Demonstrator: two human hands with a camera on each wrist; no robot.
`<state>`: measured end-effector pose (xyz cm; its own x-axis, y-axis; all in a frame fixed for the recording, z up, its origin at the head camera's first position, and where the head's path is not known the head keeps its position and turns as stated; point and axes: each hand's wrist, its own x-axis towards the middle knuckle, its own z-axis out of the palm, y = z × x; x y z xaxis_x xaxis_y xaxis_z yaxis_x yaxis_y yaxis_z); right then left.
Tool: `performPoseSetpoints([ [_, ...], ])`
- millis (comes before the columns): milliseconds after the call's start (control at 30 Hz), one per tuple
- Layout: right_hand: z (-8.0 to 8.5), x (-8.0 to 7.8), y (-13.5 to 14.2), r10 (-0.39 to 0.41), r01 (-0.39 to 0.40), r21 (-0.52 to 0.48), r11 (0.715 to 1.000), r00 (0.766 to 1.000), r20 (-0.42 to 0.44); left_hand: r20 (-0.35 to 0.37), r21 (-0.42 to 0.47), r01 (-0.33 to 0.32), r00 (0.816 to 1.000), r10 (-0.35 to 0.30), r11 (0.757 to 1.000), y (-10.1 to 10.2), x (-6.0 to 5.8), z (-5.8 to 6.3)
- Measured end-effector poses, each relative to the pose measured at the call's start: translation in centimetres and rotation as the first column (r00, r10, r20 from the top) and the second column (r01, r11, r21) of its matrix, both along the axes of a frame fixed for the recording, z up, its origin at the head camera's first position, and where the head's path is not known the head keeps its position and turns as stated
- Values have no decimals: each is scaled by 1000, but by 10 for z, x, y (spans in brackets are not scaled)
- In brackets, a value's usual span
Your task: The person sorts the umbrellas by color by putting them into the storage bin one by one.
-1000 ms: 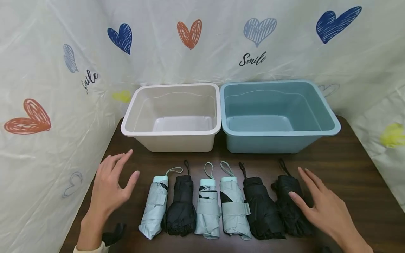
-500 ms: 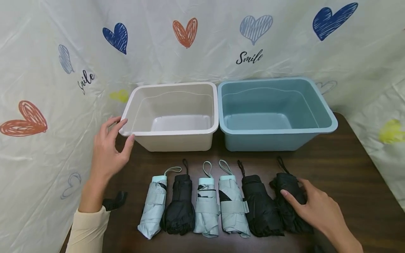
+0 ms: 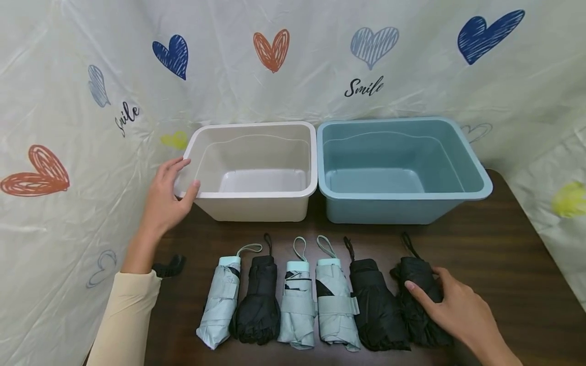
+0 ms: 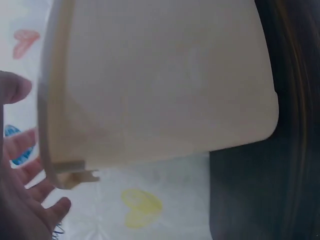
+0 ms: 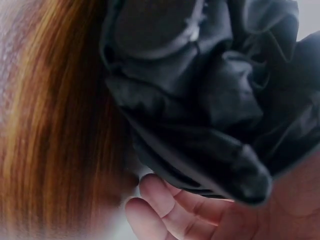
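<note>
Several folded umbrellas lie in a row on the dark wooden table. My right hand (image 3: 462, 307) holds the rightmost black umbrella (image 3: 418, 284), thumb across its top and fingers round its right side. In the right wrist view, fingertips (image 5: 157, 195) show along the edge of the black cloth. My left hand (image 3: 167, 198) rests at the left rim of the cream bin (image 3: 256, 207), its fingers fairly straight. From the left wrist, that bin's outer wall (image 4: 165, 85) fills much of the view, with the fingers beside its rim.
A blue bin (image 3: 380, 207) stands right of the cream one. Left of the held umbrella lie another black umbrella (image 3: 377, 305), two pale ones (image 3: 336, 305) (image 3: 296, 305), a black one (image 3: 257, 305) and a pale one (image 3: 220, 302). A patterned white sheet (image 3: 297, 96) hangs behind.
My left hand has moved forward from above the table to the cream bin's rim. My right hand has come down onto the rightmost black umbrella and taken hold of it.
</note>
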<state>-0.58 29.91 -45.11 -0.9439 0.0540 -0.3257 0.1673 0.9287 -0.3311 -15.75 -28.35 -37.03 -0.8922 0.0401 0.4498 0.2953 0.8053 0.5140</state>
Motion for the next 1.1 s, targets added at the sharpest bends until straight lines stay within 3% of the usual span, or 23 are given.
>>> performPoseSetpoints([
  [200,1,2,2,2,-2,-2,1000,997,82,127,-33,-2,992,6,999,-8,-9,-7],
  [567,7,-9,-2,0,-9,48,999,984,179,174,-188,32,985,1,982,-15,-20,-7],
  [833,8,-12,-7,-4,-5,39,999,976,217,209,-172,27,978,9,985,-18,-19,-9],
  [1100,10,-14,-4,-10,9,5,1000,970,243,259,-173,65,966,-19,983,-16,-29,-8],
])
